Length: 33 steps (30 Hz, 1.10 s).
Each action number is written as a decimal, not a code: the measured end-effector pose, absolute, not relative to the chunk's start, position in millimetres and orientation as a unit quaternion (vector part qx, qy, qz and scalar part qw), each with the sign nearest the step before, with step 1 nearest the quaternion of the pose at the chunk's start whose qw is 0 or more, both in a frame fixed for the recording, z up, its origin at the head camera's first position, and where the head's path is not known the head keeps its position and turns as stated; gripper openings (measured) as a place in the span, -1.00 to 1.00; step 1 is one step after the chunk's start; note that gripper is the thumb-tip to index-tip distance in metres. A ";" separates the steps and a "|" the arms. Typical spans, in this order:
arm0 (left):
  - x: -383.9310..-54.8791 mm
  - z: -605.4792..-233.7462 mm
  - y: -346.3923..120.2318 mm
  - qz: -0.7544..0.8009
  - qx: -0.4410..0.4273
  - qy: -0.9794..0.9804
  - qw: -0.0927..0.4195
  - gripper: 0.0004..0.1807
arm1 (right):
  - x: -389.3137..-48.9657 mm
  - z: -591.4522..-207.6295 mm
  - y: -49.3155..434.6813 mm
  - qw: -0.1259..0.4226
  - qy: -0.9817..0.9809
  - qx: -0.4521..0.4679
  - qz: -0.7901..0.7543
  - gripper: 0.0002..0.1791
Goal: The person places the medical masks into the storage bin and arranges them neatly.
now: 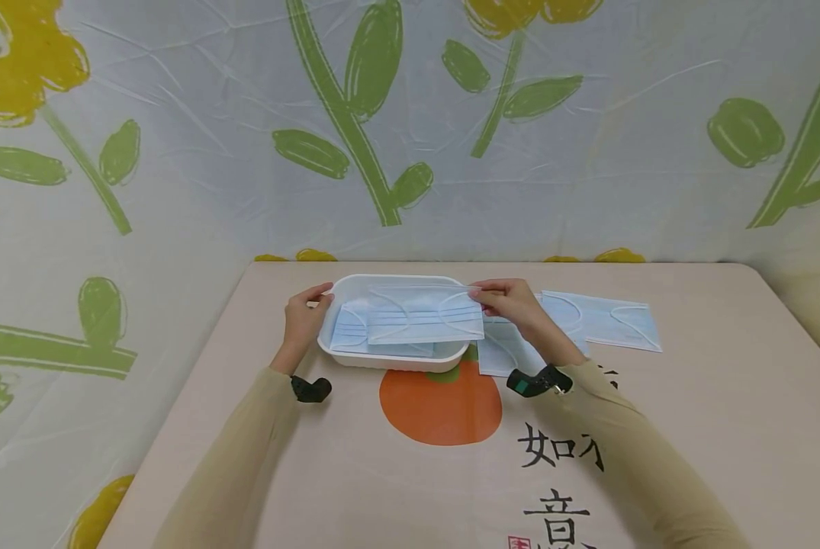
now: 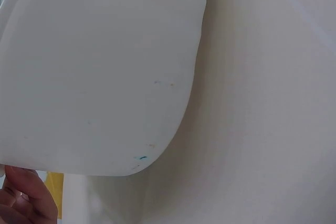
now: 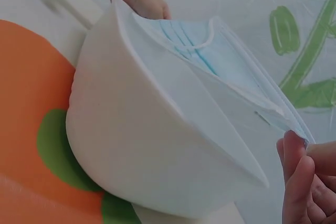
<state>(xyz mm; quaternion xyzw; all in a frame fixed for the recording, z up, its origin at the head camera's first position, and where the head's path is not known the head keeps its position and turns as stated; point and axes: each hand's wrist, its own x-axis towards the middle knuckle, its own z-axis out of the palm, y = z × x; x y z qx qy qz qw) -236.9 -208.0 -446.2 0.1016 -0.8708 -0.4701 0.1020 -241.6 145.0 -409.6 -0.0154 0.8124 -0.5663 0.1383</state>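
Observation:
A white plastic tub (image 1: 392, 362) stands near the back of the table. My left hand (image 1: 303, 316) pinches its left rim between thumb and fingers; in the left wrist view the tub's wall fills much of the picture and only a few fingers (image 2: 34, 190) show. My right hand (image 1: 516, 305) pinches the right end of a light blue face mask (image 1: 423, 324), which stretches level over the tub's opening with its white ear loops showing. Beneath it another blue mask (image 1: 348, 328) lies inside the tub, partly covered.
Right of the tub, more blue masks lie spread and overlapping: one mask (image 1: 495, 358) partly under my right forearm, another mask (image 1: 619, 320) farther right. The pale table cover (image 1: 355, 457) carries an orange fruit print and black characters. A flowered cloth (image 1: 210, 152) hangs behind.

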 end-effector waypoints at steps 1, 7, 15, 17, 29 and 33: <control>-236.8 -445.9 -207.8 -0.470 0.101 -0.871 0.102 -0.68 | -241.2 -409.0 142.9 0.139 0.811 -0.017 -0.567 -0.52; -236.4 -444.0 -207.2 -0.469 0.104 -0.872 0.098 -0.67 | -240.3 -406.6 129.7 0.135 0.803 -0.022 -0.580 -0.55; -237.1 -443.2 -206.8 -0.473 0.108 -0.869 0.090 -0.66 | -240.8 -402.5 112.2 0.126 0.794 -0.040 -0.593 -0.60; -237.2 -443.5 -207.3 -0.473 0.107 -0.870 0.092 -0.67 | -240.4 -401.3 107.5 0.128 0.794 -0.038 -0.593 -0.62; -236.8 -445.1 -208.0 -0.479 0.102 -0.867 0.095 -0.68 | -239.2 -403.4 88.5 0.144 0.789 -0.029 -0.596 -0.63; -236.0 -445.1 -208.2 -0.479 0.099 -0.867 0.096 -0.68 | -238.8 -404.8 84.1 0.137 0.790 -0.033 -0.597 -0.64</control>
